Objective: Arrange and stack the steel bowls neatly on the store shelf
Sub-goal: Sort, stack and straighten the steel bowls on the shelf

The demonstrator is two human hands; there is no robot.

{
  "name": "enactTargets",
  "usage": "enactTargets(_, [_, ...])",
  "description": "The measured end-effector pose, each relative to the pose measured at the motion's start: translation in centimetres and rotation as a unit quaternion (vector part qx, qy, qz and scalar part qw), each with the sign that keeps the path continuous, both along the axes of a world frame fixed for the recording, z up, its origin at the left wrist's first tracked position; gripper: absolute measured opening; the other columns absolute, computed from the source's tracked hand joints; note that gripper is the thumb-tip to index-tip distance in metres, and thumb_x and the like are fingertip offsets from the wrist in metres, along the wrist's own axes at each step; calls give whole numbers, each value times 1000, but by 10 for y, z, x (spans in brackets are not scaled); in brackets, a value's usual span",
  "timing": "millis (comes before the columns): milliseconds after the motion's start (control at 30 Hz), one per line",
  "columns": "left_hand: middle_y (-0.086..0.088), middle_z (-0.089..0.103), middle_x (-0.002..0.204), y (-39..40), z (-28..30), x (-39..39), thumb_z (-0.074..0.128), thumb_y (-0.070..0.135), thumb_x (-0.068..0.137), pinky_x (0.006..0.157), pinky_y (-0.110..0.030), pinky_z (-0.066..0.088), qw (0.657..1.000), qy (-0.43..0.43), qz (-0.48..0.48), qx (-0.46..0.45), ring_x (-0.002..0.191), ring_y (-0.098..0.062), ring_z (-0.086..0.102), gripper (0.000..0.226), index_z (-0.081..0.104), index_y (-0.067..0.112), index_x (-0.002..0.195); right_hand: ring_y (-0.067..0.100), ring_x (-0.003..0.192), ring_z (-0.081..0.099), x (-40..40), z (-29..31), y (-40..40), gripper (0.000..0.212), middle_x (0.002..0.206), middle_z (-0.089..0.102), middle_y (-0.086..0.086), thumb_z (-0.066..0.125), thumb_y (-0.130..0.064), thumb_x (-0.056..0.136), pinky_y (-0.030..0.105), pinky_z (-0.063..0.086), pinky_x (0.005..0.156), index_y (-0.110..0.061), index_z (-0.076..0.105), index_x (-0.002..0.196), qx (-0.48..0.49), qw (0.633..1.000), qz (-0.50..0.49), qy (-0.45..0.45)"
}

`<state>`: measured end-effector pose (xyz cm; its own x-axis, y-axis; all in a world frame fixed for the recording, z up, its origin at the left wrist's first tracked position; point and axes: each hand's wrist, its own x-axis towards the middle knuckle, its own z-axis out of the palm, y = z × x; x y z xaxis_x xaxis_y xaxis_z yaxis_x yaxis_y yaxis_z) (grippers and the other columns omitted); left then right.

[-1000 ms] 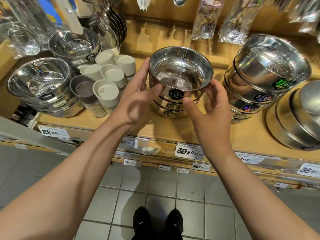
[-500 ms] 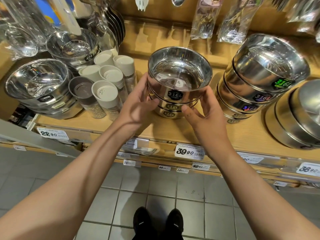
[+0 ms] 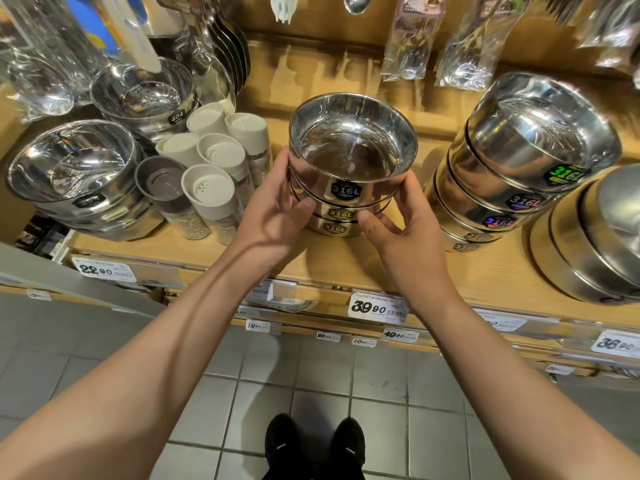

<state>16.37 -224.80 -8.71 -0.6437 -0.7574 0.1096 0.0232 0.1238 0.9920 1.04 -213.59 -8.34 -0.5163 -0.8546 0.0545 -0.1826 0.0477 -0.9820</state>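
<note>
The left hand (image 3: 273, 206) is pressed to the left wall of the stack of 316L steel bowls (image 3: 349, 174), fingers wrapped on it. The stack is stood upright mid-shelf (image 3: 346, 268), flanked evenly. The right hand (image 3: 401, 223) is cupped against its right wall, equally near.

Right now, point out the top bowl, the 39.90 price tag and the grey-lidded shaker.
top bowl (image 3: 345, 190), head view, black 316L sticker.
39.90 price tag (image 3: 377, 307), head view, printed digits.
grey-lidded shaker (image 3: 160, 177), head view, lid top.

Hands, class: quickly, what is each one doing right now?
Left hand: closed on the stack of steel bowls.
Right hand: closed on the same stack.
</note>
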Motion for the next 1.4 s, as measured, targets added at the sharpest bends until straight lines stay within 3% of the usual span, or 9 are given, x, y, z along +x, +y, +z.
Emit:
enactTargets(233, [-14,56,145,16,-2,5,57,1,100,120,-52,36,997,-26,72,12,141,-25,49,48,42,-2,145,-1,118,57,5,5,-5,51,127,63,-6,71,-1,88,48,51,105,-17,52,132,12,1000,-6,7])
enactTargets(467, [58,48,116,73,20,22,64,35,89,107,-25,44,982,-117,128,72,120,23,47,69,36,40,152,-12,131,43,21,15,70,82,160,38,-8,73,-22,93,15,43,108,-21,27,161,120,991,-25,-62])
enactTargets(633, [16,58,133,113,43,42,65,33,96,108,-29,46,980,-161,106,54,126,-7,57,59,43,28,151,0,121,60,9,42,161,65,134,61,-9,73,-17,93,24,46,108,-18,45,151,133,979,-121,-97])
enactTargets(700, [18,62,121,123,55,36,67,26,97,88,-9,48,982,-163,76,54,113,-7,60,44,53,31,138,2,110,63,-4,56,187,59,126,63,-4,72,-12,93,18,50,99,-13,48,147,119,971,-170,-116])
enactTargets(800, [15,63,120,134,74,11,72,25,93,75,-6,49,982,-178,42,48,108,1,61,44,57,30,134,-2,108,61,-29,76,214,56,128,63,0,71,-15,93,8,50,84,-14,49,145,104,966,-208,-115])
enactTargets(967, [12,63,124,156,94,-39,74,23,92,87,-18,53,984,-166,3,67,112,-2,61,46,56,28,134,1,118,59,-72,93,246,55,137,59,-1,67,-22,97,30,46,106,-17,47,148,90,961,-229,-126])
enactTargets(1133, [20,65,106,183,88,-96,77,33,88,73,-2,46,981,-180,-25,71,99,7,61,39,58,31,122,13,124,60,-127,85,275,50,138,61,1,66,-29,97,43,44,114,-21,52,144,117,960,-222,-126])
enactTargets(1267, [15,70,110,211,74,-147,71,30,95,80,-7,49,978,-186,-9,91,107,1,66,29,57,43,116,23,125,61,-183,75,299,47,136,63,6,66,-29,97,48,44,114,-23,53,142,138,957,-215,-135])
enactTargets(1400, [17,62,128,227,64,-193,62,48,95,103,-36,53,973,-195,39,116,119,-14,63,20,55,58,110,14,121,61,-230,70,296,45,126,64,-12,63,-38,98,46,46,112,-31,55,141,142,964,-177,-137])
